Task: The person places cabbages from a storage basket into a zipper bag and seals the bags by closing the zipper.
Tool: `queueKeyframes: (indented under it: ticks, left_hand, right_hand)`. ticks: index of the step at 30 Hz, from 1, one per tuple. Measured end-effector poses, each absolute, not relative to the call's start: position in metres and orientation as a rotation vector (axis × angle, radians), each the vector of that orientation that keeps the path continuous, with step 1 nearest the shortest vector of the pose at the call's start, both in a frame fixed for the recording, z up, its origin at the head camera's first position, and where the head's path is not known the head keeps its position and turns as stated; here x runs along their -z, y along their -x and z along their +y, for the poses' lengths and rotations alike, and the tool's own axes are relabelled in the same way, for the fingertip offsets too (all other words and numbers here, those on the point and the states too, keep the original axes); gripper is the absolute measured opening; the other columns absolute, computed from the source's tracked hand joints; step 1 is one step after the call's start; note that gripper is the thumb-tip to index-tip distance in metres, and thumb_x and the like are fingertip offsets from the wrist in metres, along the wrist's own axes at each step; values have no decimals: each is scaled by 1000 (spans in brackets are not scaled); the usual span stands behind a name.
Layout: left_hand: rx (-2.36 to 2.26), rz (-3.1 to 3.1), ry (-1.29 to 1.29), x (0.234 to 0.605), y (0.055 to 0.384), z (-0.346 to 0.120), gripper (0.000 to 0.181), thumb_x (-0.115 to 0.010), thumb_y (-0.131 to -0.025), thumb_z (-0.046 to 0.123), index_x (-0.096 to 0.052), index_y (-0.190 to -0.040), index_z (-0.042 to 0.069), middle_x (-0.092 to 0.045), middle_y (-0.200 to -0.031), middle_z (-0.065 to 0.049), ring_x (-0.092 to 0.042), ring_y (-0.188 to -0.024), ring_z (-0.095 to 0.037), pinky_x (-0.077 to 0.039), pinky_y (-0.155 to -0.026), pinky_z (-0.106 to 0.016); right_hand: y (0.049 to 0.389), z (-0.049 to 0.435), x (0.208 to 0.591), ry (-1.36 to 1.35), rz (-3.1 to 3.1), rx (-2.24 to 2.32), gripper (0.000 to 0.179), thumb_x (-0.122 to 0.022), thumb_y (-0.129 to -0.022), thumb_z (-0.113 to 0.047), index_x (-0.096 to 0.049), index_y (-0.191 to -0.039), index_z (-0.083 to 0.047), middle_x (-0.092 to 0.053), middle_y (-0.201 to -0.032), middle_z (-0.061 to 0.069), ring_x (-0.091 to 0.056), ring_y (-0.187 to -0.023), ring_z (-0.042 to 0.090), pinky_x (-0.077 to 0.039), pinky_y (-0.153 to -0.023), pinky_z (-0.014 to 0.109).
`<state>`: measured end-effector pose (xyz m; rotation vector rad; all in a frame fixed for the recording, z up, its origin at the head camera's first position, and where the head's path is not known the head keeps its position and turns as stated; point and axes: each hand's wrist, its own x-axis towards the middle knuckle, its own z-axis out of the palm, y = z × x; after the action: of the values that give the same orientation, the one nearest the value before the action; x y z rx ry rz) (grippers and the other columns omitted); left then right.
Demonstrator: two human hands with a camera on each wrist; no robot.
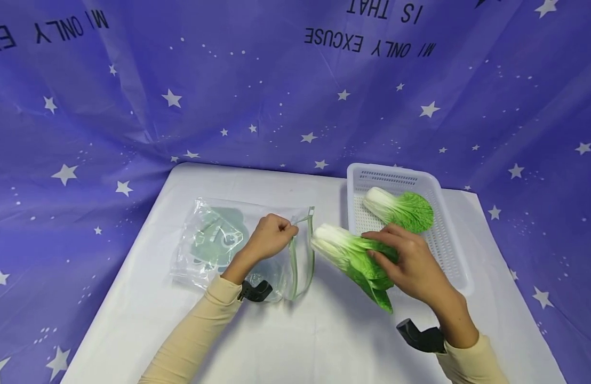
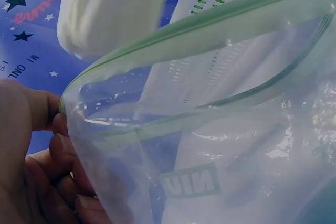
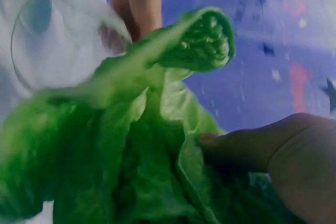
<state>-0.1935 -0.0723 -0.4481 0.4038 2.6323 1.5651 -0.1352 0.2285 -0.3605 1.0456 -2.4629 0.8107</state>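
Note:
My left hand [image 1: 271, 234] pinches the green-edged rim of a clear zip bag [image 1: 214, 245], whose mouth gapes toward the right. In the left wrist view the thumb and fingers [image 2: 63, 150] grip one corner of that rim. A bok choy [image 1: 348, 250] hangs from my right hand [image 1: 406, 258], which grips it by the leaves. Its white stem end points left, close to the bag's mouth and outside it. Crumpled green leaves [image 3: 147, 140] fill the right wrist view, with the thumb [image 3: 247, 145] pressed against them.
Behind my right hand a white perforated basket [image 1: 451, 250] stands on the table's right side. A second bok choy [image 1: 401, 208] lies in it. The white-covered table [image 1: 286, 341] meets a purple star-printed cloth [image 1: 257, 96] at its back edge.

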Motion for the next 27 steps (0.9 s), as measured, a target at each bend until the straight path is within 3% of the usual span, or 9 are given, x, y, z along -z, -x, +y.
queueKeyframes:
  ticks: [5,11,17,27]
  left_hand:
    - [-1578,2620,-430,447,191,-74,42,-57,-87,17,-37,-50,17,-28,-46,8,-24,-43,-9,-21,-45,-25]
    - [-1586,2598,-478,444,186,-73,42,-56,-87,15,-37,-51,17,-28,-45,8,-24,-43,-9,-22,-45,-25]
    - [-1585,2606,-521,437,184,-71,40,-55,-86,13,-37,-51,17,-28,-46,9,-26,-42,-7,-24,-45,-25]
    - [-1535,2615,-545,432,181,-69,38,-54,-83,11,-38,-50,17,-29,-45,10,-27,-43,-8,-24,-46,-24]
  right_hand:
    - [129,199,372,-1051,-2608,-684,30,-79,-79,-5,-73,-108,-9,-56,-85,-6,-43,-61,4,-42,-56,25]
    - [126,171,392,-1039,-2704,-580,29,-80,-79,-5,-73,-106,-8,-57,-87,-3,-49,-64,5,-46,-56,26]
    - [131,152,412,-1039,-2671,-761,31,-79,-79,-2,-73,-108,-9,-59,-88,-3,-50,-67,7,-46,-59,27]
    - [135,126,446,-869,-2647,-1061,31,-80,-78,0,-73,-108,-7,-67,-92,1,-65,-86,15,-52,-73,36]
